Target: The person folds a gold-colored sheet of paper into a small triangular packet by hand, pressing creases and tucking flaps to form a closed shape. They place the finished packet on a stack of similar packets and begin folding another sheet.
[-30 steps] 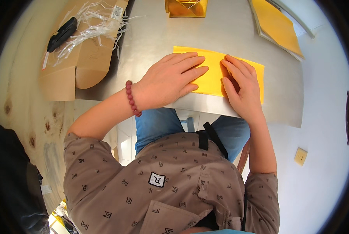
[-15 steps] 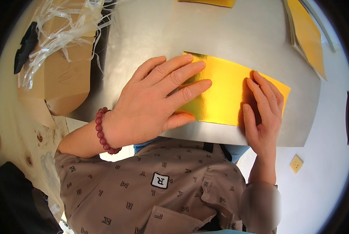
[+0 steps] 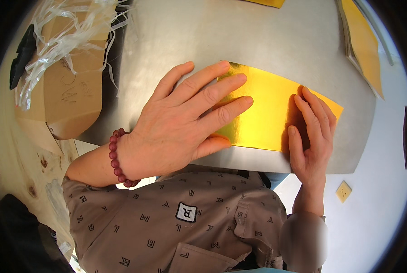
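Note:
A shiny gold sheet lies flat on a grey metal tabletop, near its front edge. My left hand, with a dark red bead bracelet at the wrist, is over the sheet's left end. Its fingers are spread and its fingertips reach onto the gold surface. My right hand rests at the sheet's right end, fingers stretched out and thumb apart, with the fingertips on the gold. Neither hand grips anything. The sheet's left edge is partly hidden under my left hand.
At the left stands a brown cardboard box with clear plastic strips tangled over it and a black object beside it. A gold stack of sheets lies at the far right. Another gold piece shows at the top edge.
Both hands and the gold sheet appear slightly further right and lower in the picture, while the view itself has shifted a little. The hands keep nearly the same pose on the sheet.

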Tool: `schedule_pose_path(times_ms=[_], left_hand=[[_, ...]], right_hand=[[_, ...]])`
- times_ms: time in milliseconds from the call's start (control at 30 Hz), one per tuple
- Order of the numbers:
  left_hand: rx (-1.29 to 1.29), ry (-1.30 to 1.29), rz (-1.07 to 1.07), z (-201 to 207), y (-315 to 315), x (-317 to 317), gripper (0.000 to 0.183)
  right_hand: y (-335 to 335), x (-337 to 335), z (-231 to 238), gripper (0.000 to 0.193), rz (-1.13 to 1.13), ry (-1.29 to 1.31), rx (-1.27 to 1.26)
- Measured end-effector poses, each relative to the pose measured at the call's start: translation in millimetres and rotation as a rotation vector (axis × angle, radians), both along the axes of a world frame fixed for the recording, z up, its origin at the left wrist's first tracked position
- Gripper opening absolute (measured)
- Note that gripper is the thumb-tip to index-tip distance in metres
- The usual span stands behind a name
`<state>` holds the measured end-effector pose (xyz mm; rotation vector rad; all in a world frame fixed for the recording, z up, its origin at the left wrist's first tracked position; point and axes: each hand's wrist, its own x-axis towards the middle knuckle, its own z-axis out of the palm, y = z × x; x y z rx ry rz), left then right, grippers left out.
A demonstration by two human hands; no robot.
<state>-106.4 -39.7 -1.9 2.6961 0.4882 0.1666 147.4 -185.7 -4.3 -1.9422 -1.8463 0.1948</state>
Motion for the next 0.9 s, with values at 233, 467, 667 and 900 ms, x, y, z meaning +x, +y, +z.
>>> schedule_pose_path(times_ms=[233,467,667,900], left_hand=[[-0.021,-0.053,0.014,2.9,-17.3,-3.0,0.07],[0.102,-0.088,0.012,-1.0,-42.0,-11.0,0.05],[0.172,-0.115,0.037,-1.8,-51.6,-16.4,0.048],[0.209,-0.114,0.058,-1.1,-63.6,-27.7,0.045]], right_hand=[[-1.3,13.3,5.2,0.044,0.084,-0.007,-0.016],[-15.8,19.3,5.2,0.038,0.164,-0.019,0.077],[-39.2,-39.7,-7.9,0.042,0.283,0.128,0.142],[-47.5,-54.7,-19.9,0.032,0.218,0.053,0.206]])
